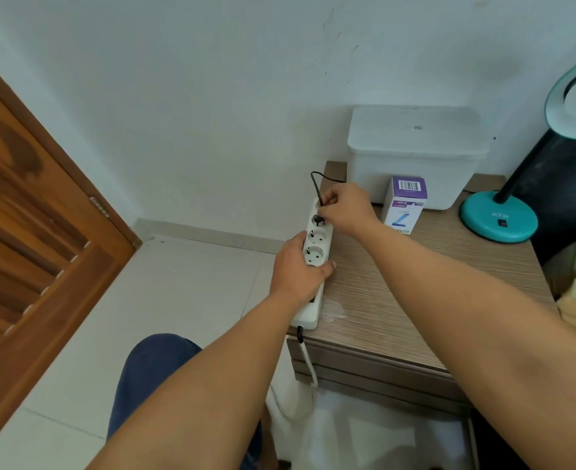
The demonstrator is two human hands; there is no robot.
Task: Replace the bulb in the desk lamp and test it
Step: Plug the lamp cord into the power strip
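Observation:
A white power strip (314, 256) lies along the left edge of the wooden bedside table (398, 283). My left hand (296, 266) grips the strip's middle from the left side. My right hand (346, 206) pinches the lamp's black plug (319, 218) at a socket near the strip's far end; its thin black cord (320, 179) loops up behind. The teal desk lamp (498, 220) stands at the table's right, its ring-shaped head (574, 96) at the frame's right edge. A purple and white bulb box (404, 205) stands upright behind my right hand.
A white lidded plastic container (415, 154) sits against the wall at the table's back. The strip's white cable (308, 364) hangs off the front edge toward the floor. A brown wooden door (36, 232) stands at the left. White floor tiles lie below.

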